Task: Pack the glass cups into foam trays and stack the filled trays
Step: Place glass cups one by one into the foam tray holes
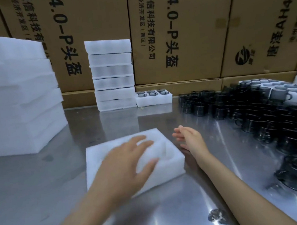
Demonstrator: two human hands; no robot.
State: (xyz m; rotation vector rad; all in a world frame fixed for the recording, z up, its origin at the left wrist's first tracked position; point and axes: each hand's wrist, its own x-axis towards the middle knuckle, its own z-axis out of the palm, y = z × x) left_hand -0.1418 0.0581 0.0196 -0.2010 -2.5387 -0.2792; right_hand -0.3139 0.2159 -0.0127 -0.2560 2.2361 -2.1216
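Note:
An empty white foam tray (169, 164) with round pockets lies on the steel table in front of me. My left hand (129, 161) rests flat on top of it, fingers spread. My right hand (190, 139) hovers open just right of the tray, holding nothing. A large cluster of dark glass cups (248, 106) stands at the right. A tall stack of filled trays (112, 74) rises at the back centre, and beside it sits a single filled tray (154, 99) showing cup rims.
A big pile of empty foam trays (17, 96) stands at the left. Cardboard boxes (172, 32) wall off the back. More cups sit in a foam sheet (268, 84) at the far right. The steel table (33, 187) is reflective.

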